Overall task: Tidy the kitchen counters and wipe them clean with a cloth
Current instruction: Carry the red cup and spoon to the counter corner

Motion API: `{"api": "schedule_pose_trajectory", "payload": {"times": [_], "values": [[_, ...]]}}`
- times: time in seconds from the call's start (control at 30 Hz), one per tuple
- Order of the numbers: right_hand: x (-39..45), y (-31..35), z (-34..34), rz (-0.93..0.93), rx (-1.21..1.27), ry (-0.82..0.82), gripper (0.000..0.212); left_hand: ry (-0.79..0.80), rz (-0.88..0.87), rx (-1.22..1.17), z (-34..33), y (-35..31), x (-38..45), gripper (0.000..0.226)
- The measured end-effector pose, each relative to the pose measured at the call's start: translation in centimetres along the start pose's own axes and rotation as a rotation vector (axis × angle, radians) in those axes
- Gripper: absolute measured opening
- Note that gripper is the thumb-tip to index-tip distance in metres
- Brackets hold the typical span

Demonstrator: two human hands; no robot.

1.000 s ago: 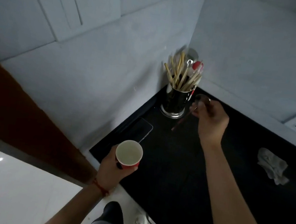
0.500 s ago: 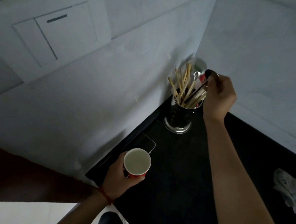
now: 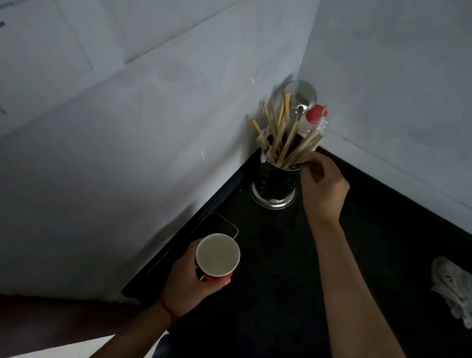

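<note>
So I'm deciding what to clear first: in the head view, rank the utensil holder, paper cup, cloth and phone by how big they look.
1. cloth
2. utensil holder, counting only the metal can
3. paper cup, nearer the camera, so it is close to the holder
4. phone, partly hidden behind the cup, so unsure

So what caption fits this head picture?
Left hand holds a red paper cup; right hand reaches the utensil holder.

Phone [image 3: 220, 226] partly behind red cup [image 3: 217, 256]; right hand [image 3: 322, 187] fingertips' contact unclear
</note>
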State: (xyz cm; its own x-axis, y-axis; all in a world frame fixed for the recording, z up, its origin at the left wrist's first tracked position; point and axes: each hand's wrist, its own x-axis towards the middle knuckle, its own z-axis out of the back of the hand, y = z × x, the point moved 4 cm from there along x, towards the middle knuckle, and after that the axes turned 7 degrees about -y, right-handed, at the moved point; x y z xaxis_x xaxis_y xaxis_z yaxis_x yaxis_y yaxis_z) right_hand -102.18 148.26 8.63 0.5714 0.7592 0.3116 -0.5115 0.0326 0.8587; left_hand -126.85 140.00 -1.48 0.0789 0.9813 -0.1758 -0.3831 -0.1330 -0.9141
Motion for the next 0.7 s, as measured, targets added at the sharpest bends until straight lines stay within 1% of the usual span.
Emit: {"api": "schedule_pose_trajectory", "payload": {"times": [0.03, 0.1, 0.17, 0.23, 0.3, 0.37, 0.5, 0.6, 0.7], "values": [[-0.7, -0.8, 0.8, -0.008, -0.011, -0.018, 0.034, 0.013, -0.003, 0.004, -0.4, -0.2, 0.1, 0.069], [-2.6, -3.3, 2.4, -0.087, -0.097, -0.054, 0.043, 0.040, -0.012, 0.013, -1.3, -0.6, 0.5, 0.071], [-4.9, -6.7, 3.8, -0.185, -0.224, -0.072, 0.045, 0.060, -0.024, 0.025, -2.5, -1.2, 1.0, 0.071], [-7.0, -10.3, 4.6, -0.305, -0.351, -0.042, 0.047, 0.081, -0.047, 0.050, -3.9, -1.8, 1.7, 0.071], [-8.6, -13.0, 5.0, -0.379, -0.510, 0.033, 0.054, 0.114, -0.074, 0.073, -5.4, -2.6, 2.5, 0.071], [-9.4, -14.8, 5.1, -0.394, -0.631, 0.113, 0.058, 0.149, -0.097, 0.077, -7.1, -3.6, 3.6, 0.071], [-10.1, -16.6, 5.0, -0.356, -0.739, 0.238, 0.059, 0.207, -0.149, 0.074, -10.6, -6.2, 6.4, 0.072], [-10.5, -16.9, 4.9, -0.302, -0.791, 0.259, 0.059, 0.205, -0.192, 0.074, -13.3, -8.0, 8.6, 0.073], [-10.4, -17.1, 4.9, -0.290, -0.814, 0.259, 0.059, 0.191, -0.211, 0.076, -16.1, -9.5, 10.8, 0.071]]}}
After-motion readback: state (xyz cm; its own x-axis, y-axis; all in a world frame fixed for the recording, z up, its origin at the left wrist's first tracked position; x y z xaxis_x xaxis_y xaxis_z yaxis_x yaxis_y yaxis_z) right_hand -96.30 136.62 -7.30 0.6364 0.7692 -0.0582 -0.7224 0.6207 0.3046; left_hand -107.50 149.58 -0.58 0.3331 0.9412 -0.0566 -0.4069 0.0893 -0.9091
